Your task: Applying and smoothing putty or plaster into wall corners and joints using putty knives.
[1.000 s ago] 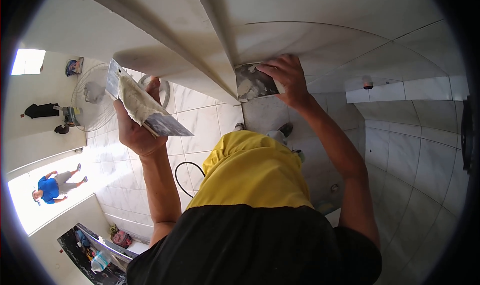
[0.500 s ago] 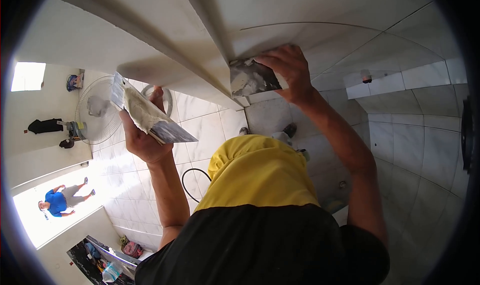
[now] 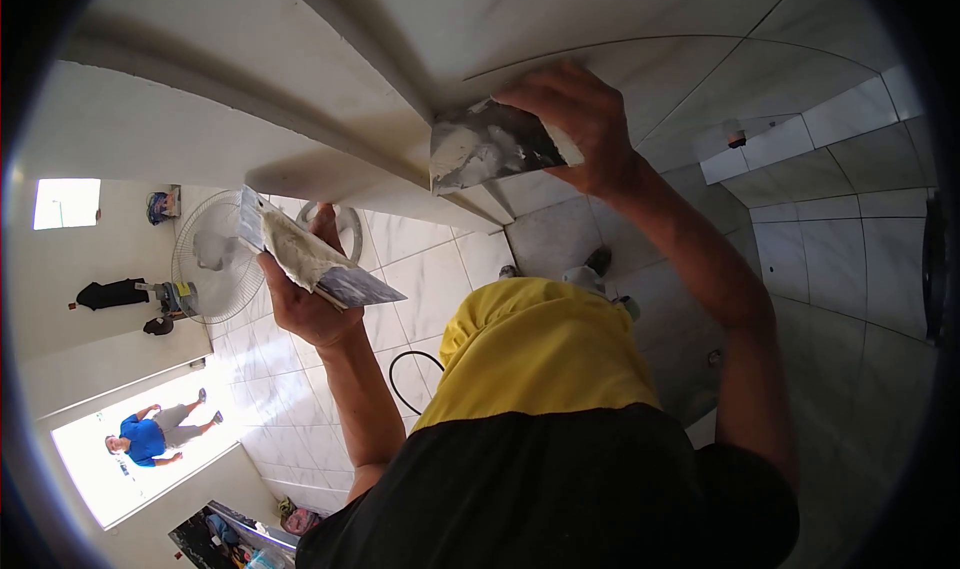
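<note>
My left hand (image 3: 315,307) is closed around a flat metal plate (image 3: 368,288) that carries a thick layer of off-white putty (image 3: 308,253). It is held out to the left of the jamb. In my right hand (image 3: 595,129) is a wide putty knife (image 3: 492,151), gripped from its right end, its grey blade smeared with putty. The blade lies at the edge of the white door jamb (image 3: 385,144), beside the marble-look tiled wall (image 3: 600,9). How firmly the blade touches the jamb cannot be made out.
A round fan (image 3: 215,254) stands to the left, beyond the plate. Pale floor tiles (image 3: 415,269) and a dark cable (image 3: 392,377) lie below. A person in a blue shirt (image 3: 143,439) stands in the bright doorway. A small wall fitting (image 3: 735,134) projects at right.
My right hand and the putty knife have shifted slightly left and now overlap more of the jamb edge. The view has tilted a little; the plate stays in my left hand.
</note>
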`<state>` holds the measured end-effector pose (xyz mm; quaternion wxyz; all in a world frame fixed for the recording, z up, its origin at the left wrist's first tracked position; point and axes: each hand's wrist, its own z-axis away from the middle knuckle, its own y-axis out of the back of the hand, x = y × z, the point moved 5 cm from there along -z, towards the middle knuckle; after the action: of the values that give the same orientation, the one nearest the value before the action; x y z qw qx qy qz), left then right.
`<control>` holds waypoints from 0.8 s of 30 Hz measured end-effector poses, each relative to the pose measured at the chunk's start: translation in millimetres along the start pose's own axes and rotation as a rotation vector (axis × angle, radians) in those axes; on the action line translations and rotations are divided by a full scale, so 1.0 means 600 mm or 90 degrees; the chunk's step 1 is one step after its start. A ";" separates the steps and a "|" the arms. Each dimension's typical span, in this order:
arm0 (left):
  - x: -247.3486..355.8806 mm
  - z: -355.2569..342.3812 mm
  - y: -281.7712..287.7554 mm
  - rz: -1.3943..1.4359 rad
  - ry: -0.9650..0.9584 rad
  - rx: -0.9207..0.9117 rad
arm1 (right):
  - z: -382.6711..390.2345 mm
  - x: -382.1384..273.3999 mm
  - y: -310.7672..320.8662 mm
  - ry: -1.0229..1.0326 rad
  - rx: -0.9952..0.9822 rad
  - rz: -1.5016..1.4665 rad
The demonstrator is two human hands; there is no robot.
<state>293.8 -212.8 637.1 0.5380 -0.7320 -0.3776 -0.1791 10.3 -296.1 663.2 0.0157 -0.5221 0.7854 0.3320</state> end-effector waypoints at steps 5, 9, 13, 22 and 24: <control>0.009 0.005 0.013 -0.020 -0.012 0.034 | -0.007 -0.001 0.020 0.033 -0.001 -0.060; 0.008 0.001 0.007 0.002 -0.008 0.030 | 0.049 0.015 -0.006 -0.031 -0.072 -0.074; 0.007 0.000 0.007 -0.024 -0.017 0.078 | 0.079 0.029 -0.037 -0.014 -0.124 -0.005; 0.006 0.004 0.009 -0.025 0.007 0.005 | 0.091 0.045 -0.059 -0.007 -0.141 0.044; 0.005 0.005 0.006 -0.018 0.009 -0.005 | 0.083 0.037 -0.053 -0.009 -0.127 0.041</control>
<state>298.0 -209.6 635.6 0.5353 -0.7276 -0.3830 -0.1934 10.5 -295.0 600.2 -0.0414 -0.4929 0.7647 0.4130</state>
